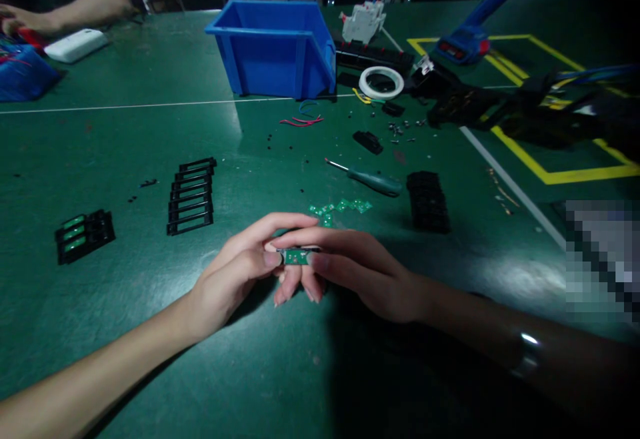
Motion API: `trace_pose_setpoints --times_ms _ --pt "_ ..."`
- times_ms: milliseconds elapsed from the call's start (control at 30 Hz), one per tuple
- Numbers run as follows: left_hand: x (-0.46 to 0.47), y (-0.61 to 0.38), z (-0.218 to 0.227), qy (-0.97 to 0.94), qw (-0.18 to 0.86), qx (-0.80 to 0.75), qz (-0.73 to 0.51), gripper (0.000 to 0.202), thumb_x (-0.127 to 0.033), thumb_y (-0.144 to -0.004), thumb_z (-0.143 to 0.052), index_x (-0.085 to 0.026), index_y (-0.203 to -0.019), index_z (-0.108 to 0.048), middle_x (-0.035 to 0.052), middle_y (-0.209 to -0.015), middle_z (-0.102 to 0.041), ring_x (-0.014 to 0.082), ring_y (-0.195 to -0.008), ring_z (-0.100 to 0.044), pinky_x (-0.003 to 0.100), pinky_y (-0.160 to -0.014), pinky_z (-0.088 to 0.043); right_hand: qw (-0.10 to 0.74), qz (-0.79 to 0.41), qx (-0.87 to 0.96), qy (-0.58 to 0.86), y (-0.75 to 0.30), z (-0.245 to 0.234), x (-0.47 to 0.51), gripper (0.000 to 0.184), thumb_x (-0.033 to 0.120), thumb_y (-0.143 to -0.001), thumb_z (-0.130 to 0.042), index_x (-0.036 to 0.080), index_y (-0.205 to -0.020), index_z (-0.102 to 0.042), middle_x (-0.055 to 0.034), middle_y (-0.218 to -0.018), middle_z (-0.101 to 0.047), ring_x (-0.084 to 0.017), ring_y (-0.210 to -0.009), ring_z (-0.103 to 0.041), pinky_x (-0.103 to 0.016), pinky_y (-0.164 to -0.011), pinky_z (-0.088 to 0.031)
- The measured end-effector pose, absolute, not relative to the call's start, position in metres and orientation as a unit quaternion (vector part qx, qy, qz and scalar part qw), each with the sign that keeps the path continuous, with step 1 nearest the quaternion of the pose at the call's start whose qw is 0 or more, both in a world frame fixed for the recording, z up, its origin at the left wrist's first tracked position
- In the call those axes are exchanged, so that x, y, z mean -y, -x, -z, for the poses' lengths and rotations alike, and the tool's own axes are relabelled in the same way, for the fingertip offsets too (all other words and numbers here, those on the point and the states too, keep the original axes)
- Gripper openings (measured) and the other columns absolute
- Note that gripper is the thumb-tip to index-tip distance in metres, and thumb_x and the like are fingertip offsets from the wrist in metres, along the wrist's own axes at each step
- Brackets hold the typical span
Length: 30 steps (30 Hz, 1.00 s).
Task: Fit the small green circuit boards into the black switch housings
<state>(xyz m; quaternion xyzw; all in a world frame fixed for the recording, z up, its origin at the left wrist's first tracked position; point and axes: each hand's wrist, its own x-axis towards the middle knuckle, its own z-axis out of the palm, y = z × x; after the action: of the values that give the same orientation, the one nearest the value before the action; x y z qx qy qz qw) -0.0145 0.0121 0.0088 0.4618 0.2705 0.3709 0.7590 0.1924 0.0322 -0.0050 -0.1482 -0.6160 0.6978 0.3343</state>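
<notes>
My left hand and my right hand meet over the green mat near the front middle. Both pinch one small green circuit board between thumb and fingers; a dark strip shows along its top edge. Just behind the hands lie several more small green boards. A green-handled screwdriver rests beyond them to the right.
A row of black frames lies left of centre, black parts with green inserts further left, a stack of black pieces at right. A blue bin, tape roll and loose wires sit behind. Another person's arm rests far left.
</notes>
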Motion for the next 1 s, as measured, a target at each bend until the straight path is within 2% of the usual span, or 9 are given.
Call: trace_pose_setpoints --times_ms 100,233,333,800,1000 --pt "-0.0117 0.0141 -0.0093 -0.468 0.754 -0.279 -0.368 0.041 -0.025 -0.097 -0.049 -0.017 -0.137 -0.056 0.0110 -0.095 -0.075 0.0224 -0.076 -0.068 0.031 -0.064 -0.045 0.333 -0.696 0.618 0.149 -0.1926 0.0059 -0.0321 0.037 0.027 -0.108 -0.048 0.016 -0.141 -0.059 -0.0079 -0.094 -0.077 -0.014 -0.080 -0.071 -0.026 -0.069 -0.054" --pt "-0.0109 0.0146 -0.0088 -0.469 0.752 -0.282 -0.367 0.042 -0.026 -0.097 -0.051 -0.017 -0.138 -0.055 0.0134 -0.103 -0.075 0.0231 -0.077 -0.069 0.031 -0.064 -0.046 0.332 -0.700 0.614 0.152 -0.1924 0.0060 -0.0319 0.036 0.027 -0.108 -0.048 0.016 -0.140 -0.060 -0.0075 -0.091 -0.076 -0.015 -0.083 -0.072 -0.026 -0.070 -0.054" --pt "-0.0109 0.0150 -0.0082 -0.469 0.751 -0.281 -0.369 0.041 -0.026 -0.098 -0.051 -0.018 -0.138 -0.056 0.0132 -0.107 -0.074 0.0230 -0.078 -0.070 0.031 -0.065 -0.046 0.337 -0.699 0.613 0.147 -0.1922 0.0052 -0.0319 0.036 0.024 -0.108 -0.048 0.016 -0.140 -0.060 -0.0074 -0.093 -0.077 -0.013 -0.079 -0.070 -0.025 -0.070 -0.053" --pt "-0.0125 0.0144 -0.0074 -0.475 0.748 -0.278 -0.370 0.041 -0.027 -0.098 -0.051 -0.019 -0.138 -0.056 0.0129 -0.111 -0.073 0.0219 -0.079 -0.070 0.029 -0.064 -0.046 0.333 -0.703 0.613 0.138 -0.1923 0.0061 -0.0325 0.036 0.023 -0.108 -0.047 0.018 -0.141 -0.060 -0.0079 -0.096 -0.077 -0.014 -0.082 -0.071 -0.027 -0.071 -0.052" --pt "-0.0125 0.0145 -0.0059 -0.479 0.747 -0.279 -0.368 0.040 -0.027 -0.100 -0.049 -0.021 -0.138 -0.056 0.0111 -0.106 -0.074 0.0211 -0.079 -0.069 0.029 -0.065 -0.046 0.338 -0.695 0.618 0.147 -0.1919 0.0058 -0.0322 0.036 0.024 -0.108 -0.047 0.016 -0.140 -0.061 -0.0091 -0.094 -0.077 -0.016 -0.081 -0.071 -0.027 -0.069 -0.052"
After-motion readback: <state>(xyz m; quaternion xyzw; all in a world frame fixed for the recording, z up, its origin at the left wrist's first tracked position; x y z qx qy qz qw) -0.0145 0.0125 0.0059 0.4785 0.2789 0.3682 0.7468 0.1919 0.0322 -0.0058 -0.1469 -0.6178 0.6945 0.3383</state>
